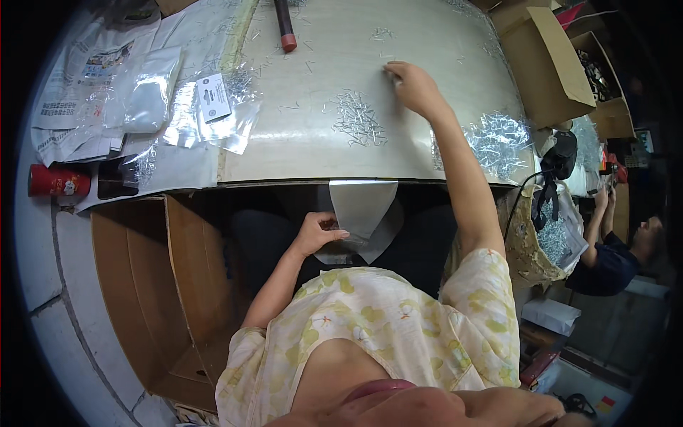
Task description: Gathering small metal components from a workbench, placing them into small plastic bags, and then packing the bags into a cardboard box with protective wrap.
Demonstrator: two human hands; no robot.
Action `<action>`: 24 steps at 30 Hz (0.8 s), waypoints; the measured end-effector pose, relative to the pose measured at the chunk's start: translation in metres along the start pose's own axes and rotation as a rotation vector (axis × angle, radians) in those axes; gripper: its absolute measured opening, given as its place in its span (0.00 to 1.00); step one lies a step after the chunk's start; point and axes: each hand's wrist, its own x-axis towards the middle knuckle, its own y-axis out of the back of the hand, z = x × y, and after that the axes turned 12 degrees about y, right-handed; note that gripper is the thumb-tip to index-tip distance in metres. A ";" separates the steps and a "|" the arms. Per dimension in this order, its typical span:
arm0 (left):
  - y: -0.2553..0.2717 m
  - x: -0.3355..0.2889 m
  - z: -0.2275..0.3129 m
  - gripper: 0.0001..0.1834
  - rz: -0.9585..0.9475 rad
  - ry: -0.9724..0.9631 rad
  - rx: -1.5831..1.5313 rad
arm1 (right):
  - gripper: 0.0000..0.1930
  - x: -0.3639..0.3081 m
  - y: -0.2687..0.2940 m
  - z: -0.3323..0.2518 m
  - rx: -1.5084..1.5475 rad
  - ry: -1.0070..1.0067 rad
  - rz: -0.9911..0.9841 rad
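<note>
My right hand [416,87] reaches out over the pale tabletop [284,153]. Its fingertips are pressed together close to the surface; what they hold, if anything, is too small to make out. Nearby on the table lie a pile of small bent metal pins [356,119] and a smaller scatter of pins [382,33]. Below the table's front edge, my left hand [316,233] is closed on a clear plastic bag [350,240] over my lap. A whitish sheet [363,203] hangs from the edge beside that hand.
A dark rod with a red end [287,43] lies at the back. Clear bags [153,89] and a white header card [214,97] are on the left, a bag of metal pieces [498,142] on the right. Cardboard boxes [135,270] stand lower left. A co-worker [605,249] is at far right.
</note>
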 end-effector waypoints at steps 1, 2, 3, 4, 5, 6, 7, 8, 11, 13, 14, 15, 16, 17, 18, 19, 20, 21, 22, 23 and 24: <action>0.003 0.001 -0.003 0.16 -0.012 0.007 0.013 | 0.16 -0.007 0.008 -0.002 0.167 0.015 0.080; 0.005 0.002 -0.006 0.16 -0.024 0.015 0.025 | 0.16 -0.010 0.019 -0.002 0.170 0.015 0.074; 0.005 0.002 -0.003 0.16 -0.031 0.021 0.023 | 0.15 -0.015 0.035 0.001 0.154 -0.063 0.132; 0.004 0.003 0.002 0.16 -0.060 0.019 -0.008 | 0.14 -0.018 0.046 0.001 0.133 -0.144 0.190; 0.003 0.004 0.004 0.16 -0.088 0.018 -0.039 | 0.14 -0.020 0.053 -0.003 0.127 -0.154 0.185; 0.004 0.005 0.004 0.16 -0.093 0.022 -0.041 | 0.12 -0.019 0.058 -0.006 0.161 -0.200 0.173; 0.006 0.006 0.003 0.16 -0.109 0.045 -0.041 | 0.11 -0.019 0.060 -0.007 0.196 -0.246 0.162; 0.008 0.007 0.002 0.16 -0.124 0.068 -0.041 | 0.09 -0.019 0.051 -0.002 0.196 -0.201 0.141; 0.009 0.009 0.003 0.20 -0.148 0.040 -0.019 | 0.08 -0.012 0.037 -0.004 0.209 -0.206 0.069; 0.007 0.008 0.006 0.21 -0.155 0.046 -0.025 | 0.08 -0.003 0.026 -0.001 0.328 -0.279 0.052; 0.007 0.008 0.007 0.21 -0.159 0.050 -0.028 | 0.09 0.001 0.021 0.001 0.321 -0.289 0.055; 0.007 0.009 0.005 0.21 -0.160 0.049 -0.029 | 0.09 0.006 0.016 0.001 0.316 -0.297 0.058; 0.007 0.009 0.004 0.21 -0.153 0.039 -0.021 | 0.10 0.010 0.013 0.000 0.287 -0.291 0.072; 0.007 0.010 0.003 0.22 -0.147 0.028 -0.012 | 0.10 0.011 0.010 0.000 0.285 -0.291 0.072; 0.008 0.009 0.002 0.22 -0.148 0.027 -0.013 | 0.10 0.012 0.006 -0.002 0.241 -0.236 0.058; 0.008 0.009 0.003 0.22 -0.143 0.028 -0.008 | 0.10 0.013 0.005 -0.003 0.196 -0.181 0.045; 0.008 0.009 0.004 0.22 -0.138 0.028 -0.002 | 0.10 0.013 0.006 -0.004 0.198 -0.204 -0.017; 0.008 0.008 0.005 0.22 -0.139 0.027 -0.003 | 0.10 0.015 0.010 -0.004 0.197 -0.204 -0.017; 0.008 0.007 0.007 0.22 -0.142 0.032 -0.004 | 0.10 0.017 0.015 -0.002 0.183 -0.204 -0.089; 0.009 0.007 0.008 0.21 -0.144 0.036 -0.006 | 0.10 0.019 0.017 -0.001 0.169 -0.203 -0.161; 0.008 0.007 0.009 0.21 -0.147 0.035 -0.007 | 0.10 0.024 0.018 0.001 0.165 -0.204 -0.160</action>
